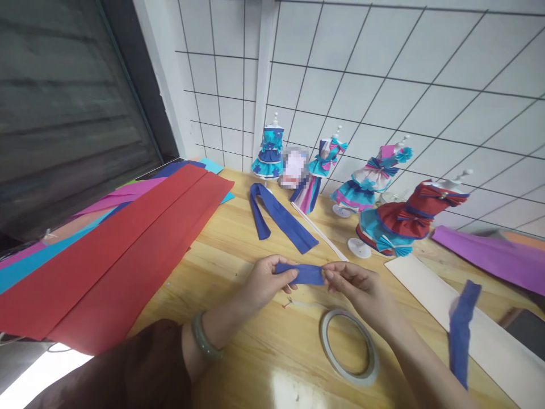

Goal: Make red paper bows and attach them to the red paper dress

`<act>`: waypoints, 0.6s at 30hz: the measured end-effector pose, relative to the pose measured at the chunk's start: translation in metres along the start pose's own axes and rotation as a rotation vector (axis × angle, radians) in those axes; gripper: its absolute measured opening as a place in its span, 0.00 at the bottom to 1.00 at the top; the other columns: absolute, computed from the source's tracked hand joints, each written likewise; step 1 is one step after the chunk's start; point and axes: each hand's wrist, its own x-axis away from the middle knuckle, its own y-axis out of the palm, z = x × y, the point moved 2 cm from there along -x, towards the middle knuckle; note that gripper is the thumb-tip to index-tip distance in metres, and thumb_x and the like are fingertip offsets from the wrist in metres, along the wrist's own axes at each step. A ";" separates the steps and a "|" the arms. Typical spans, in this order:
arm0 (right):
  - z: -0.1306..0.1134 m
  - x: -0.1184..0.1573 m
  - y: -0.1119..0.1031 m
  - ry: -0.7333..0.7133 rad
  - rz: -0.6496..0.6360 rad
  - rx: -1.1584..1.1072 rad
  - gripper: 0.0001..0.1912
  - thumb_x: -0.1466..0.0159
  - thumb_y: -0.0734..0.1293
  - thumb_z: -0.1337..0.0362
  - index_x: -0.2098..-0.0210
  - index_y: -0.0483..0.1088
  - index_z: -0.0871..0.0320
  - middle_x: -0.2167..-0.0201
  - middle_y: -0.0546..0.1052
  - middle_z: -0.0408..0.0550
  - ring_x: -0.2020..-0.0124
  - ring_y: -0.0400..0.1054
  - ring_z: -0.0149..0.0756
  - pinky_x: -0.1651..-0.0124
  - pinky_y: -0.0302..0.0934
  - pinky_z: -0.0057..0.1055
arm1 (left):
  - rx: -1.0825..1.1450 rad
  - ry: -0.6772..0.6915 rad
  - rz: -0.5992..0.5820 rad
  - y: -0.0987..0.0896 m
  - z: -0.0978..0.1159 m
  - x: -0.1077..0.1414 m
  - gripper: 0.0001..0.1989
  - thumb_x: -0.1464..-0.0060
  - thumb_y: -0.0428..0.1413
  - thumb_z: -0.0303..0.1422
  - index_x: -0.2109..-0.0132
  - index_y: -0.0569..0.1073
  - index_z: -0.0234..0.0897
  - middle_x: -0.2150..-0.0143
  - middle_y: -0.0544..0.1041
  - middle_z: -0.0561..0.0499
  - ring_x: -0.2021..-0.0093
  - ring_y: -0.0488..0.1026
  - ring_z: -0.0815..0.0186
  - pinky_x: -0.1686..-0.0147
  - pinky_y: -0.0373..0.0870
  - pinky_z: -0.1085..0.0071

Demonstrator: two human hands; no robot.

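A short strip of blue crepe paper is stretched flat between my two hands, just above the wooden table. My left hand pinches its left end, thumb on top. At the right end, the fingertips of my right hand are closed on the same strip. Below my hands lies a roll of white tape, near my right wrist. A small pin-like item with an orange end rests beneath the strip, too small to make out well. Beyond my hands is a longer folded blue paper strip.
Mini dress forms in paper dresses, one red and blue, stand along the tiled wall. Red paper sheets cover the left side over other colours. At right lie a white paper strip, a blue piece, purple paper and a dark phone-like object.
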 end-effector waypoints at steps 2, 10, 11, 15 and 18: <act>-0.003 0.004 0.000 -0.003 -0.014 0.068 0.15 0.42 0.63 0.54 0.63 0.68 0.60 0.74 0.72 0.45 0.75 0.65 0.31 0.69 0.62 0.29 | -0.115 0.056 0.047 -0.004 0.000 -0.002 0.11 0.57 0.58 0.34 0.68 0.68 0.33 0.81 0.71 0.53 0.81 0.68 0.71 0.79 0.64 0.76; -0.016 0.038 -0.046 0.111 0.021 0.480 0.17 0.41 0.59 0.56 0.57 0.68 0.57 0.66 0.75 0.49 0.67 0.69 0.38 0.66 0.62 0.32 | -0.754 0.360 0.152 -0.017 0.003 -0.009 0.12 0.52 0.53 0.32 0.58 0.72 0.39 0.59 0.75 0.49 0.58 0.70 0.61 0.59 0.65 0.68; -0.010 0.044 -0.062 0.155 0.075 0.509 0.17 0.42 0.59 0.56 0.56 0.67 0.57 0.67 0.76 0.49 0.69 0.70 0.38 0.67 0.62 0.32 | -0.808 0.366 0.169 -0.018 0.003 -0.009 0.14 0.52 0.52 0.32 0.56 0.71 0.39 0.58 0.75 0.48 0.57 0.69 0.61 0.58 0.65 0.67; 0.040 0.068 -0.133 0.421 0.393 0.812 0.21 0.46 0.61 0.56 0.56 0.67 0.59 0.69 0.77 0.52 0.69 0.71 0.46 0.69 0.59 0.36 | -0.909 0.383 0.219 -0.022 0.003 -0.013 0.17 0.52 0.52 0.31 0.53 0.69 0.39 0.58 0.74 0.47 0.57 0.70 0.59 0.58 0.65 0.64; 0.080 0.080 -0.167 0.527 0.571 0.898 0.26 0.49 0.63 0.57 0.53 0.66 0.64 0.70 0.77 0.58 0.68 0.70 0.55 0.70 0.58 0.39 | -0.935 0.414 0.236 -0.025 0.002 -0.018 0.18 0.52 0.51 0.30 0.51 0.68 0.38 0.58 0.74 0.46 0.57 0.69 0.59 0.57 0.65 0.64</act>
